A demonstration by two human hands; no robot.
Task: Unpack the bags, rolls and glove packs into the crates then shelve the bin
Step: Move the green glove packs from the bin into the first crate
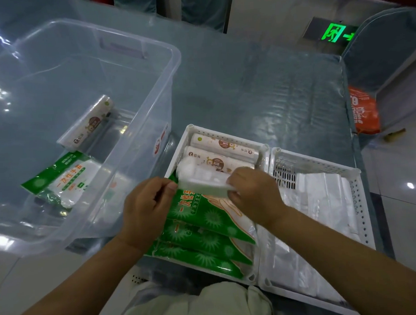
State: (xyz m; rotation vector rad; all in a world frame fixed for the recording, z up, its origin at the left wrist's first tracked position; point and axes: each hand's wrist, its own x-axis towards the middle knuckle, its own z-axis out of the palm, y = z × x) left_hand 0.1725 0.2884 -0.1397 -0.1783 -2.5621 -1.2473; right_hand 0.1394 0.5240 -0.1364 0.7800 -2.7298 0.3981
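Both hands over white crate (225, 135) — left hand (146, 206), right hand (255, 193) fingers curled, pinching white roll (203, 178).

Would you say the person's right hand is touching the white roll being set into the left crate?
Touching. The head view shows the right hand curled over one end of the white roll, fingers gripping it above the green glove packs.
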